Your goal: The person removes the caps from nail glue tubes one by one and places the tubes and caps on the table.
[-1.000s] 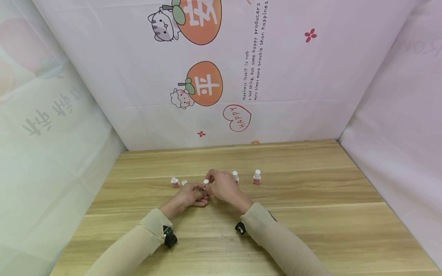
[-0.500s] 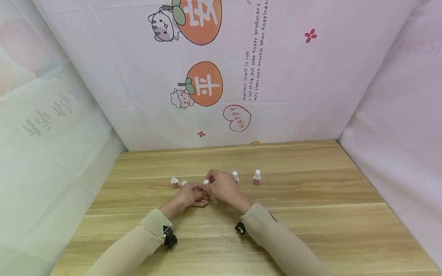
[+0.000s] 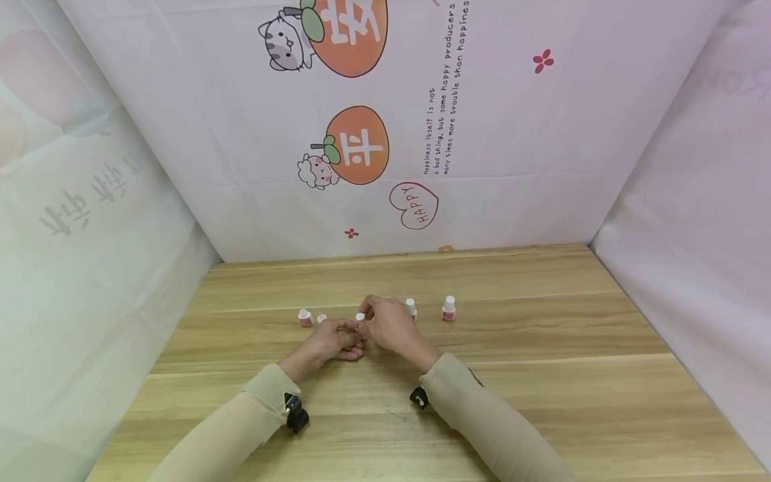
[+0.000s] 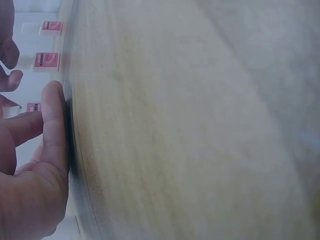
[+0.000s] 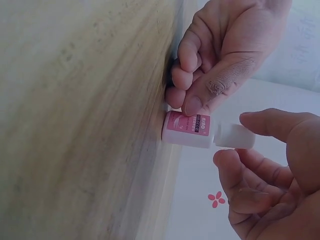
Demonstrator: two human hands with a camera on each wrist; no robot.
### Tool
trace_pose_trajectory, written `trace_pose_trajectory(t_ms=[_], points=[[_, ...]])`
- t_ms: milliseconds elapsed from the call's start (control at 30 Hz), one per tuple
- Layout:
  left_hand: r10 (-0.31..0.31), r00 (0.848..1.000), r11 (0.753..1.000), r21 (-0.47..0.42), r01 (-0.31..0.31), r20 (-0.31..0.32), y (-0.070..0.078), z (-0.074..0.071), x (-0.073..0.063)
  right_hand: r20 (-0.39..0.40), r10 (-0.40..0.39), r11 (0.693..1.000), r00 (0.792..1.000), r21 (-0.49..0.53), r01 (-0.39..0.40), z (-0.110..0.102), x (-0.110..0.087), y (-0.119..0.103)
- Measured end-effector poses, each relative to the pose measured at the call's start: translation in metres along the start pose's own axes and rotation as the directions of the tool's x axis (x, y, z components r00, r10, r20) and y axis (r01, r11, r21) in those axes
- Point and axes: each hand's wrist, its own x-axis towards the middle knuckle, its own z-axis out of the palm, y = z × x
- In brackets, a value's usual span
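In the head view, my left hand (image 3: 330, 341) and right hand (image 3: 390, 326) meet over a small glue bottle that stands on the wooden table. The right wrist view shows this glue bottle (image 5: 187, 129) closely: white, with a pink label and a white cap (image 5: 235, 136). My left hand's thumb and fingers pinch the bottle's body low down. The right thumb and a finger pinch the cap. A label edge of the held bottle (image 4: 34, 107) shows past the left fingers in the left wrist view.
Left of the hands stand a short white bottle (image 3: 305, 318) with a pink label and a small white piece (image 3: 322, 319), partly hidden. Two capped bottles stand to the right, one (image 3: 411, 309) beside the right hand, another (image 3: 448, 309) farther out. Printed cloth (image 3: 494, 167) walls the table (image 3: 542, 402).
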Motion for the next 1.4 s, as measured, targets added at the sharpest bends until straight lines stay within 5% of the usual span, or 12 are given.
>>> trace_pose_trajectory(t_ms=[733,1400], points=[[0.0,1.0,1.0,-0.009,0.0,-0.003,-0.0028,0.0001,0.0015,0.017,-0.026,0.998,1.0,-0.064,0.027,-0.0001,-0.0015,-0.0009],[-0.011,1.0,1.0,-0.002,0.011,-0.007,-0.0008,0.0005,0.0009,0.034,0.003,1.0,0.999,-0.023,-0.002,-0.003,-0.0011,-0.0002]])
